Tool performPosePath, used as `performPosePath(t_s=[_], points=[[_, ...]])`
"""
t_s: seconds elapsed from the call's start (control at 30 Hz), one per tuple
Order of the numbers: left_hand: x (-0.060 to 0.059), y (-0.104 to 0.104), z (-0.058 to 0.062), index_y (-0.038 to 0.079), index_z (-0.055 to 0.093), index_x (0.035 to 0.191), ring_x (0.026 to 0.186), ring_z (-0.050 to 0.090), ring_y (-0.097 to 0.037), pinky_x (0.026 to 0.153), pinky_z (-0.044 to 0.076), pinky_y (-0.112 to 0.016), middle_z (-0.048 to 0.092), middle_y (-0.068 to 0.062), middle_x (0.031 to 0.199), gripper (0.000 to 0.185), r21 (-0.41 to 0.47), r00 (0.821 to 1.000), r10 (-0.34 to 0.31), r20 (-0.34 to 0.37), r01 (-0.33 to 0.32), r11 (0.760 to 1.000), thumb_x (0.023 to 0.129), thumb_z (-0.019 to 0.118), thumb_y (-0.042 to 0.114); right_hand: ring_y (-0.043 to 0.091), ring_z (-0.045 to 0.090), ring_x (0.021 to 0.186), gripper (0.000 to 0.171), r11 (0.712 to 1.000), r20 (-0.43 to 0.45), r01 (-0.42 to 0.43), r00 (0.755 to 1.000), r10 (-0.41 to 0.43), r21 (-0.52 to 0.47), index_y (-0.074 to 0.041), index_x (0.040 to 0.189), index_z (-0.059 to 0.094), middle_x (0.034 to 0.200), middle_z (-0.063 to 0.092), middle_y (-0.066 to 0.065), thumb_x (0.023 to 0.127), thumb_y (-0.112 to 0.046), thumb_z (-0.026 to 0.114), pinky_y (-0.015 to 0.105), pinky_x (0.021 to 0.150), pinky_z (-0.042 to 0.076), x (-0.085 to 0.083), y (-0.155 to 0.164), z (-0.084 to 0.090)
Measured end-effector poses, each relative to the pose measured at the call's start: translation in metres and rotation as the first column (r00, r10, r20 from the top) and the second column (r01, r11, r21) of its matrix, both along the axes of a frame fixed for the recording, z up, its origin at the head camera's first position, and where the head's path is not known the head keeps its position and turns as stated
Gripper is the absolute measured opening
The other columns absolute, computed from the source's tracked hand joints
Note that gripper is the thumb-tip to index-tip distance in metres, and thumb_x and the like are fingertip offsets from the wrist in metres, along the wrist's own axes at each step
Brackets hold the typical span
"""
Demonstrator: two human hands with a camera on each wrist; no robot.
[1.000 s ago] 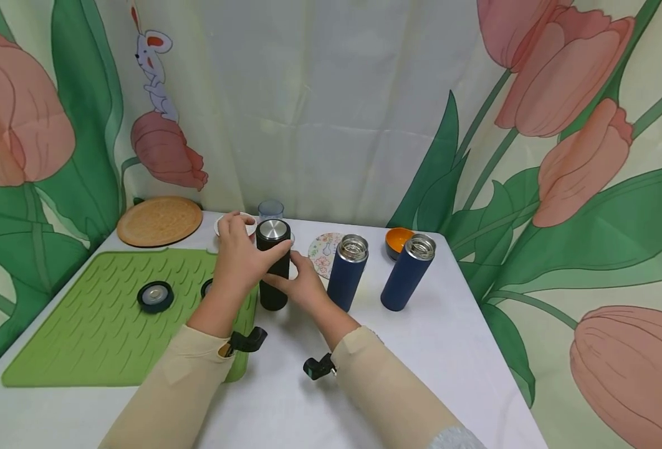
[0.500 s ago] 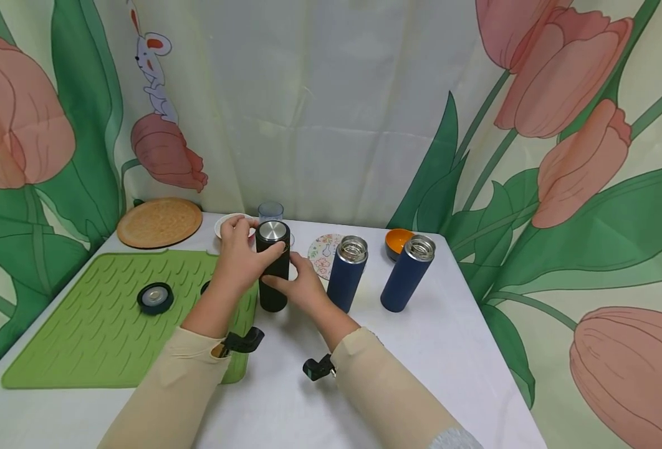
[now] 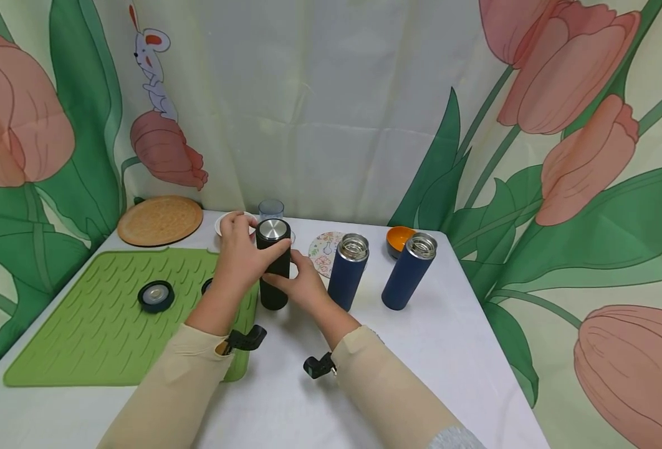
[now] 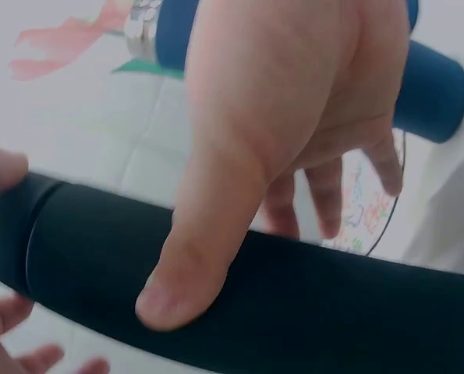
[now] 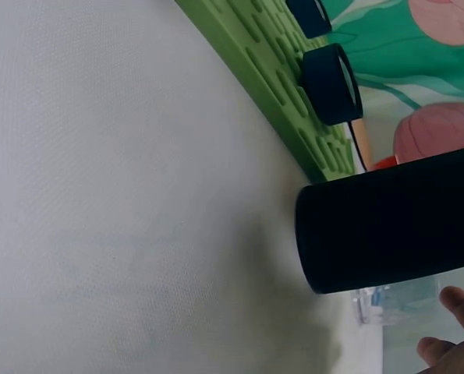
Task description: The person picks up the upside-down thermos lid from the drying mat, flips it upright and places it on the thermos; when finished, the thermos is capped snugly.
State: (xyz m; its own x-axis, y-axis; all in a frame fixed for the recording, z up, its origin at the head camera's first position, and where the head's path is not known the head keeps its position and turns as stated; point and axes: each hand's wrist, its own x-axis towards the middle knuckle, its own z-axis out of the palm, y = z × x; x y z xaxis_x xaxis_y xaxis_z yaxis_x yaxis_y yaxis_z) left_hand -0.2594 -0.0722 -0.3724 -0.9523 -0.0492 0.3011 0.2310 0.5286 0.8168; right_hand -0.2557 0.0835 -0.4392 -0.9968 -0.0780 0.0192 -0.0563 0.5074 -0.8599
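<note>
A black flask (image 3: 272, 274) with a silver-topped cap stands upright on the white table, just right of the green mat (image 3: 95, 318). My left hand (image 3: 244, 257) grips its upper part, thumb across the front, as the left wrist view shows on the black flask (image 4: 309, 312). Lower down, my right hand (image 3: 297, 284) holds the body from the right. In the right wrist view the black flask (image 5: 395, 226) stands on the table with only my fingertips (image 5: 459, 305) showing. Two blue flasks (image 3: 348, 272) (image 3: 408, 272) stand uncapped to the right.
Two dark lids (image 3: 155, 296) (image 3: 207, 287) lie on the green mat. Behind the flasks are a white dish (image 3: 231, 219), a clear glass (image 3: 271, 208), a flowered coaster (image 3: 324, 251) and an orange bowl (image 3: 398, 239). A round wooden board (image 3: 159, 220) sits at the back left.
My left hand has shifted slightly round the top of the black flask. The flask and my right hand stay where they were.
</note>
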Motion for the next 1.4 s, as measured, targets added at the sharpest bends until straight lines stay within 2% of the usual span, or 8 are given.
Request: performPosePath(t_s=[0.33, 0.53, 0.7, 0.87, 1.07, 1.17, 1.27, 1.4], points=[[-0.017, -0.025, -0.001, 0.000, 0.052, 0.146, 0.155, 0.036, -0.039, 0.128, 0.034, -0.050, 0.019, -0.017, 0.172, 0.061, 0.123, 0.947, -0.319, 0.036, 0.312, 0.942, 0.096, 0.076, 0.025, 0.030, 0.044, 0.154, 0.074, 1.000, 0.004, -0.025, 1.000, 0.025, -0.001, -0.032, 0.157, 0.049, 0.164, 0.047, 0.006, 0.093, -0.054, 0.079, 0.060, 0.120, 0.042, 0.001, 0.000, 0.002], [-0.006, -0.004, -0.003, 0.001, 0.050, 0.139, 0.151, 0.038, -0.042, 0.116, 0.045, -0.060, 0.023, -0.023, 0.168, 0.083, -0.066, 0.995, -0.088, -0.043, 0.085, 0.994, 0.084, 0.086, 0.052, 0.030, 0.044, 0.154, 0.078, 1.000, -0.001, -0.026, 1.000, 0.026, 0.005, -0.034, 0.160, 0.046, 0.163, 0.047, 0.006, 0.092, -0.053, 0.080, 0.059, 0.120, 0.042, 0.000, 0.003, 0.001], [-0.002, 0.008, -0.005, -0.002, 0.051, 0.123, 0.148, 0.040, -0.045, 0.108, 0.048, -0.063, 0.028, -0.026, 0.164, 0.081, -0.088, 0.994, 0.059, -0.091, -0.067, 0.994, 0.080, 0.089, 0.055, 0.030, 0.047, 0.151, 0.075, 0.999, -0.032, -0.040, 0.999, 0.040, 0.002, -0.032, 0.159, 0.049, 0.158, 0.053, 0.006, 0.093, -0.050, 0.081, 0.060, 0.119, 0.043, 0.000, 0.003, 0.002], [-0.012, -0.008, -0.007, -0.001, 0.055, 0.138, 0.146, 0.045, -0.041, 0.119, 0.044, -0.056, 0.028, -0.023, 0.166, 0.072, 0.031, 0.990, -0.142, -0.020, 0.143, 0.989, 0.087, 0.087, 0.038, 0.031, 0.045, 0.153, 0.073, 1.000, 0.000, -0.026, 1.000, 0.026, 0.002, -0.033, 0.157, 0.050, 0.161, 0.049, 0.005, 0.093, -0.052, 0.080, 0.061, 0.119, 0.043, 0.000, 0.002, 0.001], [-0.023, -0.032, 0.002, -0.001, 0.054, 0.148, 0.155, 0.038, -0.040, 0.128, 0.033, -0.055, 0.024, -0.019, 0.171, 0.067, 0.034, 0.929, -0.362, 0.079, 0.360, 0.932, 0.093, 0.081, 0.028, 0.036, 0.046, 0.152, 0.072, 0.999, -0.002, -0.039, 0.999, 0.039, -0.016, -0.031, 0.155, 0.051, 0.161, 0.048, 0.008, 0.093, -0.052, 0.079, 0.061, 0.119, 0.042, 0.000, 0.000, 0.001], [-0.019, -0.023, 0.005, -0.002, 0.051, 0.148, 0.155, 0.036, -0.044, 0.125, 0.035, -0.062, 0.021, -0.021, 0.172, 0.077, -0.063, 0.954, -0.290, 0.071, 0.295, 0.953, 0.091, 0.083, 0.039, 0.035, 0.045, 0.153, 0.075, 0.999, 0.012, -0.031, 0.999, 0.031, -0.017, -0.033, 0.158, 0.048, 0.163, 0.046, 0.008, 0.092, -0.054, 0.079, 0.061, 0.119, 0.043, 0.001, 0.000, 0.001], [-0.009, -0.007, 0.004, -0.003, 0.049, 0.144, 0.148, 0.041, -0.050, 0.114, 0.043, -0.068, 0.022, -0.026, 0.170, 0.095, -0.193, 0.994, -0.106, 0.020, 0.107, 0.975, 0.081, 0.087, 0.058, 0.035, 0.044, 0.153, 0.076, 0.999, 0.016, -0.024, 1.000, 0.025, -0.021, -0.033, 0.159, 0.048, 0.164, 0.045, 0.009, 0.093, -0.054, 0.079, 0.061, 0.119, 0.043, 0.001, 0.002, 0.000], [-0.001, 0.008, 0.002, -0.004, 0.051, 0.130, 0.135, 0.048, -0.054, 0.100, 0.050, -0.066, 0.026, -0.029, 0.164, 0.100, -0.264, 0.994, 0.088, -0.072, -0.104, 0.959, 0.073, 0.089, 0.069, 0.035, 0.047, 0.151, 0.074, 0.999, -0.010, -0.029, 1.000, 0.028, -0.021, -0.030, 0.157, 0.051, 0.160, 0.049, 0.009, 0.093, -0.051, 0.080, 0.060, 0.119, 0.043, 0.000, 0.003, 0.000]])
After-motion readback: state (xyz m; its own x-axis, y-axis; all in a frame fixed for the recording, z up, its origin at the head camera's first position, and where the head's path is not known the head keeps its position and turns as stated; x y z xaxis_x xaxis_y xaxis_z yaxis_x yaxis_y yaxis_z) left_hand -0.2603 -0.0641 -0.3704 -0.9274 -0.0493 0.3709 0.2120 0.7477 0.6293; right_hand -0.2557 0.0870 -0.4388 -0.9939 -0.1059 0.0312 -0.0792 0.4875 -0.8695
